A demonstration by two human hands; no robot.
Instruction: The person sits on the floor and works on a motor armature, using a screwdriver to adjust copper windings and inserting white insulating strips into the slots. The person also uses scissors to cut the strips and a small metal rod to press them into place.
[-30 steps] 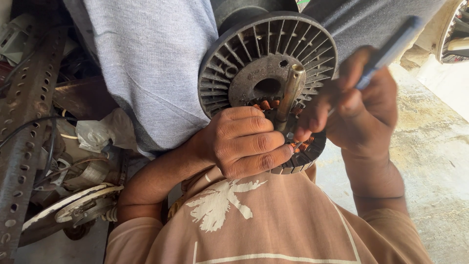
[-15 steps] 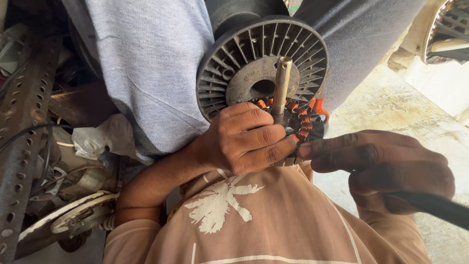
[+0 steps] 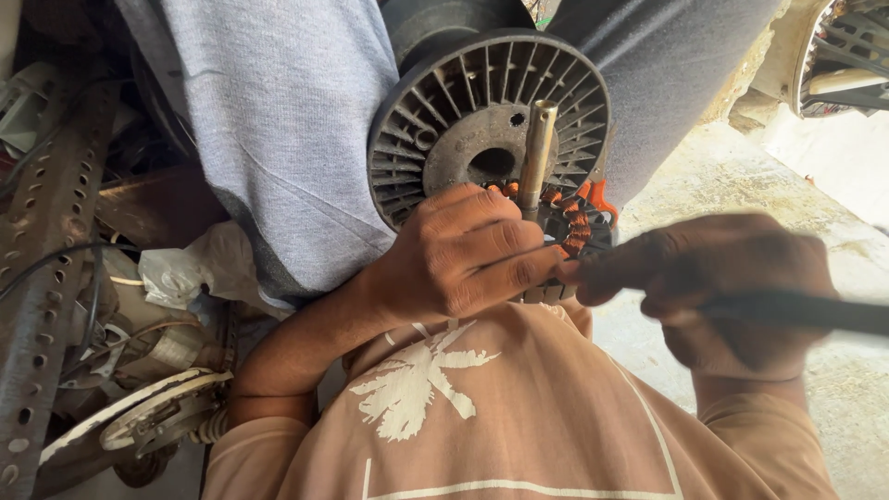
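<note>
Clearly the right hand has pulled away from the round grey ribbed metal motor housing. A second ago it was raised against the housing's right edge with a long dark slender tool pointing up; now it sits lower and off to the right, fingers curled shut around that tool, which lies nearly level and runs out of view. Its fingertips end just beside the left hand's, near the lower rim of the housing.

With that hand out of the way, more of the work shows: a straight brass-coloured metal shaft stands up from beside the centre hole, and a cluster of copper windings with orange insulation is exposed at the lower right of the housing. I judge this as a pause between strokes of the tool rather than a finished step, since the windings are still open to view.

The left hand has barely moved. It is clamped on the lower part of the housing, fingers wrapped over the rim next to the windings, steadying it against the person's lap and the grey cloth behind.

Off to the left lie a perforated rusty metal angle bar, a crumpled white plastic bag and loose motor parts.
</note>
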